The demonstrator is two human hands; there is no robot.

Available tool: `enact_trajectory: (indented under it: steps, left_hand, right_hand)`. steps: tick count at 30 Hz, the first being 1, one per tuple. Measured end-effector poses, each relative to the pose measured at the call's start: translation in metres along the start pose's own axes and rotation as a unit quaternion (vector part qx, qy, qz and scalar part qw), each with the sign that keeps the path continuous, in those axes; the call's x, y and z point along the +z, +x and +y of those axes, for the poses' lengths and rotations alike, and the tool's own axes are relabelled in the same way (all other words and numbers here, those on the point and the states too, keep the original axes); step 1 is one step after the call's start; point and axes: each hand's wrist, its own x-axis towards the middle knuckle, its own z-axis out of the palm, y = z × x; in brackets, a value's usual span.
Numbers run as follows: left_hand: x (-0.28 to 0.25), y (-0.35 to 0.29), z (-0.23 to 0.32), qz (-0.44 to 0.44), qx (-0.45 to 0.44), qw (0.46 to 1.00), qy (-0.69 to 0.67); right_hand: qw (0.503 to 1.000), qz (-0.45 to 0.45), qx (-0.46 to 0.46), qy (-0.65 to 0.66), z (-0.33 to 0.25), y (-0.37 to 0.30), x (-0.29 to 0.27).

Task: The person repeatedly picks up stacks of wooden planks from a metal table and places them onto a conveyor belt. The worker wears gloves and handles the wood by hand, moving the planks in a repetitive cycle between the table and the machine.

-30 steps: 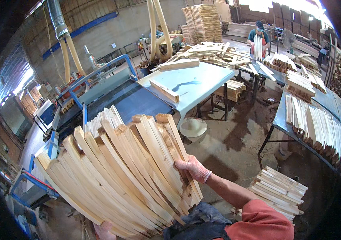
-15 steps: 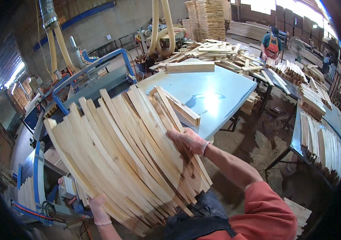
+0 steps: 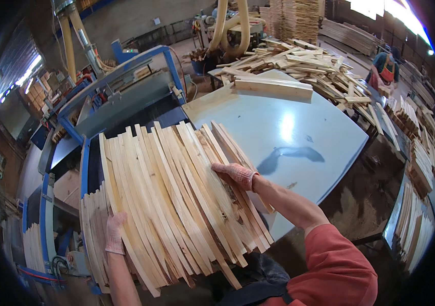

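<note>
The left hand (image 3: 116,233) and right hand (image 3: 236,175), both gloved, grasp opposite sides of one batch of slats (image 3: 169,194), too overlapped to count, left of the one table (image 3: 324,127). Beyond the table's far left corner stands one dark bin (image 3: 203,67), its contents unclear; behind the table, one heap (image 3: 304,66); to its far right, one co-worker (image 3: 384,71).

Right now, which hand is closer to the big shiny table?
Right: the right hand is on the wooden strips' right side, toward the shiny table; the left hand is on their left side, farther away.
</note>
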Motion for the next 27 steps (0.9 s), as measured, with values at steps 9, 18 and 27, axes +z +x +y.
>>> enact_trajectory:
  steps: [9,18,27]
  left_hand:
    - [0.075,0.072,0.003,0.009,-0.195,0.979,-0.061]
    - [0.108,0.107,-0.047,0.090,-0.219,0.968,-0.083]
    - [0.165,0.090,0.052,-0.010,-0.307,0.703,0.642]
  right_hand:
    - [0.995,0.051,0.082,-0.009,-0.020,0.048,-0.041]
    - [0.992,0.070,0.058,-0.090,-0.048,0.070,-0.056]
    - [0.993,0.055,0.025,-0.101,-0.047,0.069,-0.040]
